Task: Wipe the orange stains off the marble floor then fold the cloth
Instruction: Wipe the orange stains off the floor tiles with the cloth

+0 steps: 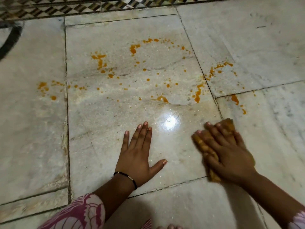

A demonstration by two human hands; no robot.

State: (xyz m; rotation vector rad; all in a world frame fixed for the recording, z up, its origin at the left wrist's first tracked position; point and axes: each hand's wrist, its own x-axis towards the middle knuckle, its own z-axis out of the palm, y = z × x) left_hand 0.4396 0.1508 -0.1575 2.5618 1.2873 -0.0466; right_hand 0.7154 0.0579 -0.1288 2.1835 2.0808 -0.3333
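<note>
Orange stains (100, 61) lie scattered in a rough ring over the white marble floor (102, 116), with more orange drops at the left (43, 85) and right (198, 92). My right hand (229, 152) lies flat with straight fingers on an orange-brown cloth (203, 147), pressing it to the floor at the lower right; most of the cloth is hidden beneath the hand. My left hand (139, 156) rests flat on the marble with fingers spread, holding nothing. The slab in front of both hands looks wet and shiny.
A black-and-white checkered border (66, 5) runs along the far edge of the floor. A dark curved inlay (11, 40) sits at the far left. A pink floral sleeve (79, 214) and some toes (170, 226) show at the bottom edge. Dark joints (66, 96) divide the slabs.
</note>
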